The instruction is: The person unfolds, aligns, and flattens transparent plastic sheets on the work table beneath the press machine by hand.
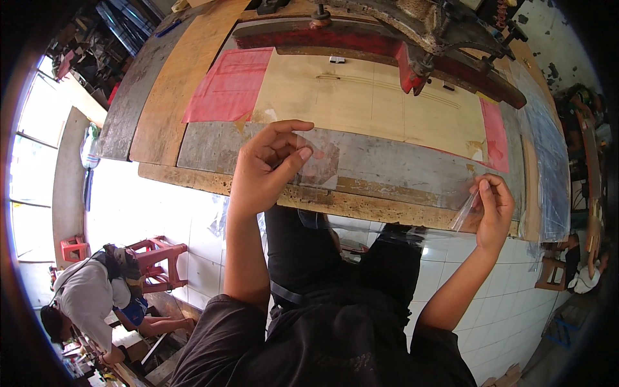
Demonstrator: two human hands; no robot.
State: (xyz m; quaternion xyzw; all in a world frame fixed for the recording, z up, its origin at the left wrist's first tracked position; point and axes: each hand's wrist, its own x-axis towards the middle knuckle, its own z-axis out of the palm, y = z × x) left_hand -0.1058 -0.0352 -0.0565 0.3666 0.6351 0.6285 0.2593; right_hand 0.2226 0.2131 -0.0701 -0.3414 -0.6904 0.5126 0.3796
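A clear plastic sheet [321, 169] is stretched between my two hands above the front edge of the worktable. My left hand [269, 164] has its fingers curled and its thumb bent in at the sheet's left end. At the right end, my right hand [494, 205] pinches the gathered plastic between thumb and fingers. Beyond my hands lies a cream-coloured board [367, 97], with a pink sheet [227, 87] at its left and another pink strip [495, 135] at its right. A red and dark metal bar [335, 37] of a heavy press spans the board's far side.
The table's worn wooden front edge [400, 208] runs just before my body. Clear plastic sheets [547, 161] lie at the table's right end. A red plastic stool [158, 263] and a person in white [89, 298] are at lower left; another person [585, 278] is at far right.
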